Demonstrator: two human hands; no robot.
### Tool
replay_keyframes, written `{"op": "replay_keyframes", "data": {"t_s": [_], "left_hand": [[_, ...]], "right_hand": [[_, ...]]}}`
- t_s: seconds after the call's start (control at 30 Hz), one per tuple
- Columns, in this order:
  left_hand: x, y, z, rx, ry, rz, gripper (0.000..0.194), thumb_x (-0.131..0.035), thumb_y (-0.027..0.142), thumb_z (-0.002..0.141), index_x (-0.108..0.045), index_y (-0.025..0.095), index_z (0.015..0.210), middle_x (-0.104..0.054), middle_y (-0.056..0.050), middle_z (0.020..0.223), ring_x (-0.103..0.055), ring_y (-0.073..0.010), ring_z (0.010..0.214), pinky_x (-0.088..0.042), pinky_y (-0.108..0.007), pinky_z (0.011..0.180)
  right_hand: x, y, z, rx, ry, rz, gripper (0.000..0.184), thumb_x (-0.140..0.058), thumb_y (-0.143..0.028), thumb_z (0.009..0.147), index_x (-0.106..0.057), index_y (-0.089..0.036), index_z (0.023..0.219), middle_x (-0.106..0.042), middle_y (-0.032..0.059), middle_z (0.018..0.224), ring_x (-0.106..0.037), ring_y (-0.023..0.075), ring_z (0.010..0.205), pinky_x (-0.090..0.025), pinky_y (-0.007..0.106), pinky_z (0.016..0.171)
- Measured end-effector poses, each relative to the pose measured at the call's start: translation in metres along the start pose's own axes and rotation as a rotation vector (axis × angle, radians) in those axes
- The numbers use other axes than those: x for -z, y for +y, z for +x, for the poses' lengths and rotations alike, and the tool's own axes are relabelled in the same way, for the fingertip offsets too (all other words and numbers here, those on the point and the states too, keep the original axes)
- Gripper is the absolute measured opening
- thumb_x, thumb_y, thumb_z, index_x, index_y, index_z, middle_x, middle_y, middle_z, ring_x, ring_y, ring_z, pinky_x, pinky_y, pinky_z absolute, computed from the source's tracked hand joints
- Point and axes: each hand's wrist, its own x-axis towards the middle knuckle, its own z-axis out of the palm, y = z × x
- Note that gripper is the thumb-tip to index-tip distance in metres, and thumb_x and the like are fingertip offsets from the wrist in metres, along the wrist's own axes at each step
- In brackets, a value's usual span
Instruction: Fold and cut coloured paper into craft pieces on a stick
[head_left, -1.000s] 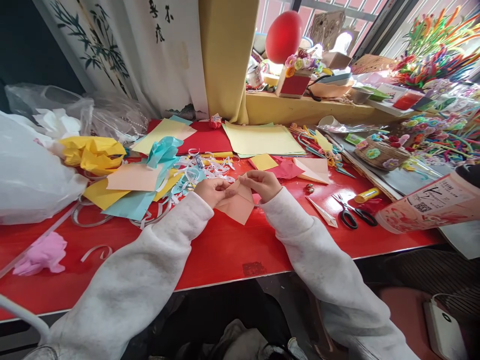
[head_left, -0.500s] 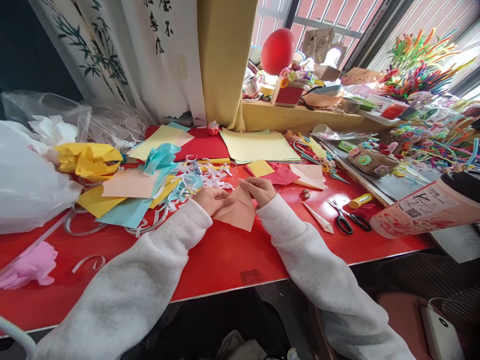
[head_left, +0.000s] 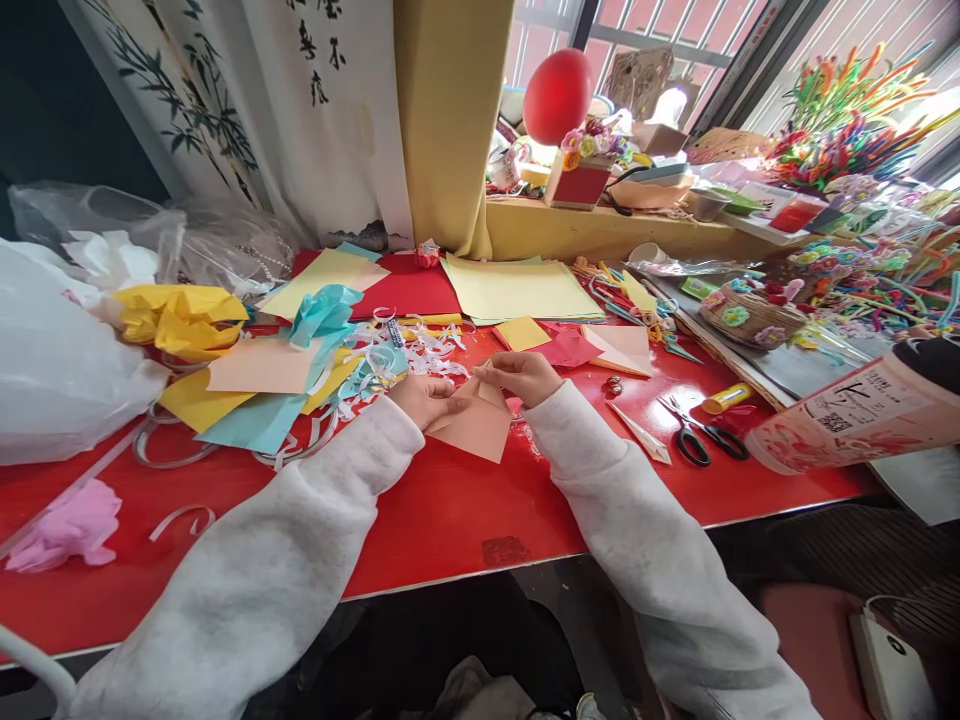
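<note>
A salmon-pink sheet of paper [head_left: 476, 428] lies partly folded on the red table [head_left: 450, 510] in front of me. My left hand [head_left: 424, 396] rests on its left edge, fingers curled and pressing the paper down. My right hand [head_left: 525, 374] pinches the paper's upper corner between thumb and fingers. Both arms wear white fleece sleeves.
Loose coloured sheets [head_left: 259, 385] and white paper curls [head_left: 420, 345] lie to the left, a yellow stack [head_left: 517, 288] behind. Black scissors [head_left: 701, 438], a yellow glue stick [head_left: 724, 398] and a folded white paper [head_left: 641, 432] sit right. A printed cup [head_left: 855, 412] lies at the right edge.
My right hand has shifted slightly along the paper's upper corner, flattening the fold. The view has moved a little; my left hand stays on the paper.
</note>
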Motion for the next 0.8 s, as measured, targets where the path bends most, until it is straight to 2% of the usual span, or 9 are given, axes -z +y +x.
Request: {"op": "replay_keyframes", "data": {"t_s": [0.1, 0.23, 0.4, 0.53, 0.63, 0.8], "left_hand": [[-0.0002, 0.0006, -0.0002, 0.021, -0.03, -0.071, 0.041, -0.068, 0.043, 0.048, -0.06, 0.011, 0.071, -0.06, 0.0, 0.062, -0.054, -0.012, 0.057, -0.041, -0.022, 0.051], [0.0005, -0.002, 0.0006, 0.016, -0.067, -0.09, 0.036, -0.069, 0.039, 0.048, -0.061, 0.011, 0.069, -0.062, -0.001, 0.065, -0.056, -0.0132, 0.061, -0.043, -0.022, 0.054], [0.0013, -0.0035, 0.0001, 0.03, -0.095, -0.175, 0.037, -0.071, 0.037, 0.047, -0.061, 0.012, 0.072, -0.064, -0.002, 0.069, -0.059, -0.0158, 0.065, -0.046, -0.025, 0.057], [0.001, -0.0006, -0.0006, 0.069, -0.053, -0.184, 0.036, -0.072, 0.035, 0.045, -0.061, 0.012, 0.07, -0.063, -0.001, 0.063, -0.057, -0.0133, 0.057, -0.045, -0.022, 0.052], [0.0024, -0.0002, 0.0006, 0.076, -0.028, -0.179, 0.032, -0.072, 0.034, 0.046, -0.062, 0.012, 0.068, -0.062, 0.0, 0.059, -0.056, -0.0112, 0.053, -0.044, -0.021, 0.049], [0.0047, -0.0038, 0.0036, 0.056, -0.053, -0.151, 0.035, -0.07, 0.036, 0.049, -0.064, 0.013, 0.075, -0.064, -0.002, 0.066, -0.058, -0.0147, 0.059, -0.045, -0.024, 0.054]], "right_hand": [[0.0003, 0.0001, -0.0008, 0.002, -0.077, -0.014, 0.035, -0.064, -0.044, 0.054, -0.047, -0.013, 0.054, -0.046, -0.0029, 0.052, -0.04, 0.005, 0.046, -0.033, 0.02, 0.043], [0.0002, -0.0001, -0.0015, 0.062, -0.017, -0.064, 0.037, -0.064, -0.045, 0.053, -0.045, -0.013, 0.051, -0.044, -0.0031, 0.05, -0.039, 0.005, 0.046, -0.031, 0.019, 0.041], [0.0001, -0.0022, -0.0017, 0.082, 0.035, -0.043, 0.035, -0.066, -0.043, 0.051, -0.049, -0.013, 0.054, -0.048, -0.0019, 0.051, -0.045, 0.0075, 0.052, -0.033, 0.019, 0.043], [0.0023, -0.004, -0.0016, -0.015, -0.068, 0.074, 0.032, -0.069, -0.038, 0.049, -0.052, -0.013, 0.058, -0.054, -0.0015, 0.056, -0.05, 0.0083, 0.054, -0.038, 0.019, 0.046], [0.0041, -0.0058, -0.0022, -0.107, -0.177, 0.169, 0.033, -0.071, -0.03, 0.046, -0.056, -0.013, 0.07, -0.06, -0.0003, 0.066, -0.056, 0.0111, 0.063, -0.044, 0.022, 0.055], [0.0049, -0.0084, -0.0029, -0.171, -0.192, 0.239, 0.035, -0.071, -0.021, 0.046, -0.057, -0.012, 0.076, -0.064, 0.0009, 0.071, -0.059, 0.0137, 0.069, -0.046, 0.025, 0.065]]}}
